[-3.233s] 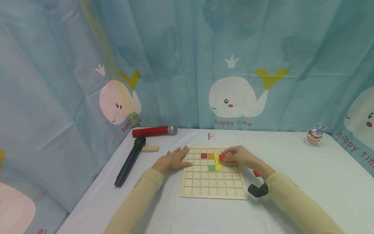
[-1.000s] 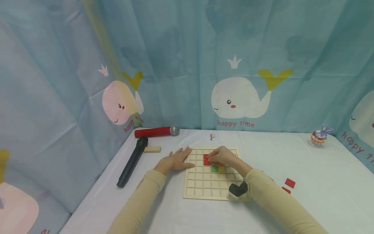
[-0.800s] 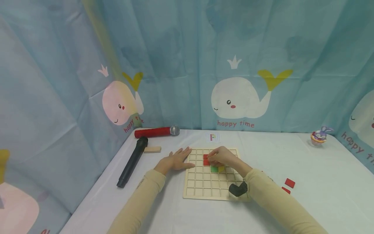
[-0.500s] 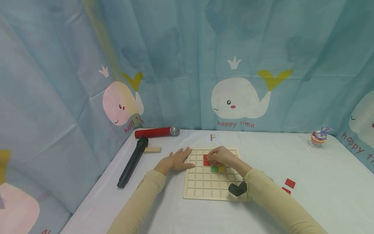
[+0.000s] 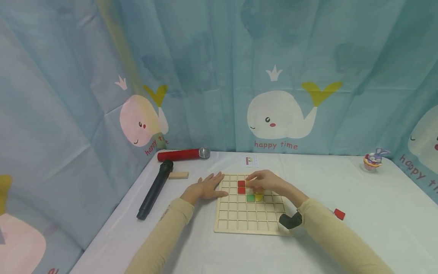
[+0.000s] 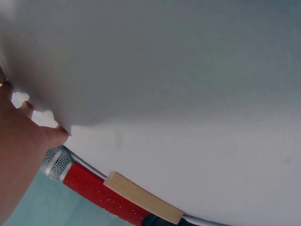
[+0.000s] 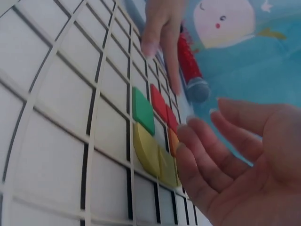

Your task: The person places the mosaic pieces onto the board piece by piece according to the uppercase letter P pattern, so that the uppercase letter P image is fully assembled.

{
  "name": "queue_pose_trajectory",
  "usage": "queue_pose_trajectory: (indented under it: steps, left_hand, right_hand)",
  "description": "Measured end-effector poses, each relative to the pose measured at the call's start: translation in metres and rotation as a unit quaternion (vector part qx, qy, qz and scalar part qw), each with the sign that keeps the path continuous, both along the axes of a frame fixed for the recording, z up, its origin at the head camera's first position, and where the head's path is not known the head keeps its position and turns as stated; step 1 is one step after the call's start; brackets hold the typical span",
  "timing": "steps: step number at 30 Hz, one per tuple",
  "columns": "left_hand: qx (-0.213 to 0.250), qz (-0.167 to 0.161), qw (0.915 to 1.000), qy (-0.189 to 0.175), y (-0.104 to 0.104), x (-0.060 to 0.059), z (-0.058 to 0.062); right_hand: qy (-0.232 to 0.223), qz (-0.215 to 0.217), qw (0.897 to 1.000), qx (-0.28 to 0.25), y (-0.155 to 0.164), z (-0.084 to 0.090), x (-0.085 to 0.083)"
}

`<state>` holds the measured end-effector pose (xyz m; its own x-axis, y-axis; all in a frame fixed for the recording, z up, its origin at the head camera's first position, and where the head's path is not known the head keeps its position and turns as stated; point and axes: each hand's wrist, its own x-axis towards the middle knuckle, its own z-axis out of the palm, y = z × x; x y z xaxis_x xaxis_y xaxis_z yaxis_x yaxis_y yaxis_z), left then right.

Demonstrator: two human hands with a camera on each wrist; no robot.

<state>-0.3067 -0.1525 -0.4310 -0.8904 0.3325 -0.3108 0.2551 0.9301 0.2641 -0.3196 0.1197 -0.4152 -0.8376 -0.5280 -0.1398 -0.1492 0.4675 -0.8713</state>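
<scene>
A wooden grid board [image 5: 239, 227] lies flat on the table. My left hand [image 5: 207, 187] rests at its left edge, fingers spread. Above the tiles hovers my right hand [image 5: 268, 181], fingers loosely bent. In the right wrist view no tile shows between its fingers. Two red tiles [image 5: 241, 190] sit one in front of the other in neighbouring cells. A green tile [image 5: 251, 198] lies beside a round-edged yellow tile [image 5: 259, 197]. The right wrist view also shows an orange tile [image 7: 173, 141], partly hidden by fingers, next to the far red tile.
A small printed pattern card [image 5: 249, 161] lies behind the board. To the left are a red microphone [image 5: 179, 155], a black microphone [image 5: 155, 192] and a wooden block [image 5: 178, 175]. A loose red tile [image 5: 339, 214] lies by the right sleeve; a rabbit figurine [image 5: 373, 160] stands far right.
My right hand set a red tile in front of the first red one, let go, and has drawn slightly right. The left hand stays put.
</scene>
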Motion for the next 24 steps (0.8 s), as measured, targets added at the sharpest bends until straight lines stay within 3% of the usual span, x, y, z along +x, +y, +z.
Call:
queue_pose_trajectory:
  steps: [9, 18, 24]
  left_hand:
    - [0.004, 0.003, 1.0, 0.004, 0.001, 0.002, 0.002]
    - [0.005, 0.007, 1.0, 0.003, -0.001, 0.003, 0.003]
    - [0.003, 0.004, 1.0, 0.003, 0.0, 0.003, 0.004]
  right_hand:
    - [0.024, 0.035, 0.999, -0.009, 0.032, 0.005, 0.007]
    - [0.072, 0.009, 0.996, 0.044, 0.065, 0.004, 0.014]
    - [0.074, -0.008, 0.996, 0.047, 0.087, 0.003, 0.018]
